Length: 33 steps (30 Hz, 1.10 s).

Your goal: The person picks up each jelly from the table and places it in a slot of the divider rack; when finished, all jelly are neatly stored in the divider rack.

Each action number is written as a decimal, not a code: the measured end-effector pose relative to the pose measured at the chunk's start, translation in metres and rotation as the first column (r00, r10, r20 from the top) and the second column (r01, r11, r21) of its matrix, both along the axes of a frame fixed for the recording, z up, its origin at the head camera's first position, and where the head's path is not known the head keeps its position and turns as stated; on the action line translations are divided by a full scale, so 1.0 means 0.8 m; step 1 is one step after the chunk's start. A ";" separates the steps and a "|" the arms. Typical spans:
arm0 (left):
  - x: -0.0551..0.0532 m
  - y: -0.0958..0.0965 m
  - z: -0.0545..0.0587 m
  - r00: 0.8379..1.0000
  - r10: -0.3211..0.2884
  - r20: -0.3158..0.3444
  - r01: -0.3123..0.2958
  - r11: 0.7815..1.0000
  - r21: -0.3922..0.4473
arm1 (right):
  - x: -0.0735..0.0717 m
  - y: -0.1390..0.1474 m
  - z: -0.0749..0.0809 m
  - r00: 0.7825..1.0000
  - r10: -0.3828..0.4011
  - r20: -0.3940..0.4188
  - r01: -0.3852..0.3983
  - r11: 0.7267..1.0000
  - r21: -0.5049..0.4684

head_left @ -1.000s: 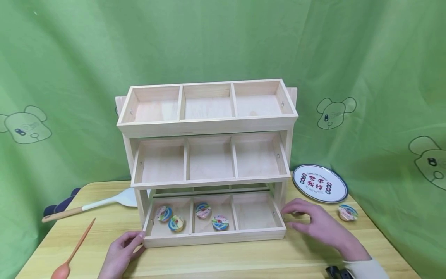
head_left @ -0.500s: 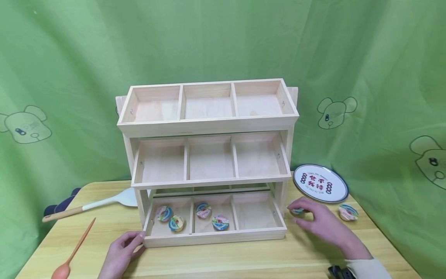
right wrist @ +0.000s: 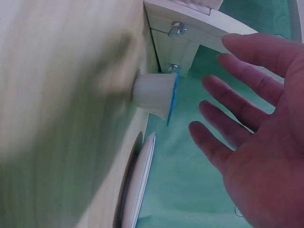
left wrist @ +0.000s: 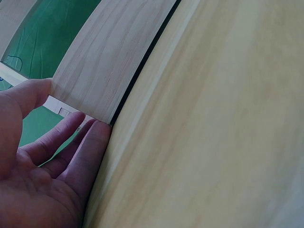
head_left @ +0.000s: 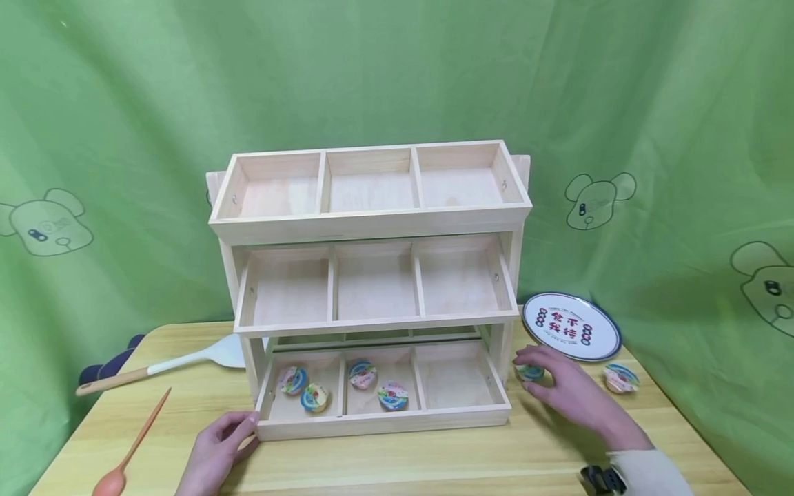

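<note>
My left hand (head_left: 217, 448) holds the front left corner of the lowest wooden tray (head_left: 384, 421), thumb at its top edge and fingertips by the bottom edge in the left wrist view. My right hand (head_left: 571, 389) hovers at the right of the rack, fingers spread and bent a little, holding nothing. Just past its fingertips a jelly cup (right wrist: 154, 92) with a blue-rimmed lid stands on the table, partly hidden by the fingers in the head view. Two jelly cups, one of them a yellow-lidded cup (head_left: 314, 397), lie in the left compartment, two more in the middle one.
The three-tier wooden rack (head_left: 369, 224) stands mid-table before a green curtain. A white plate (head_left: 571, 325) with red lettering and another jelly cup (head_left: 620, 378) lie at the right. A white spatula (head_left: 180, 359) and an orange spoon (head_left: 133, 448) lie at the left.
My right hand has drawn back slightly from the rack's side, and the jelly cup by its fingertips shows more. My left hand stays at the tray corner.
</note>
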<state>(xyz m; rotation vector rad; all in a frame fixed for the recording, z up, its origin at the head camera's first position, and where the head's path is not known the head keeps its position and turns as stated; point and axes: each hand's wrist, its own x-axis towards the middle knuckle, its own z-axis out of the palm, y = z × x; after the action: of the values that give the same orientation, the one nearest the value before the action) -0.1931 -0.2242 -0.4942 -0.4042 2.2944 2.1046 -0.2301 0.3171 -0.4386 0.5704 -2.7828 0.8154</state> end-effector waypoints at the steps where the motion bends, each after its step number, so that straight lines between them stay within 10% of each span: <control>1: 0.000 0.000 0.000 1.000 0.001 0.001 -0.001 1.000 -0.002 | -0.002 0.000 -0.001 1.000 -0.002 0.008 0.002 1.000 0.006; 33: 0.001 0.001 0.000 1.000 0.003 0.009 -0.003 1.000 -0.010 | -0.026 0.009 -0.020 0.999 -0.012 0.052 0.010 0.999 0.052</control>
<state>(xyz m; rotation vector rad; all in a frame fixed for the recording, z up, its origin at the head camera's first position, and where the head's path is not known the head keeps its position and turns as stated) -0.1923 -0.2237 -0.4942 -0.4163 2.3019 2.0886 -0.2511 0.3239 -0.4545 0.5497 -2.8593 0.7682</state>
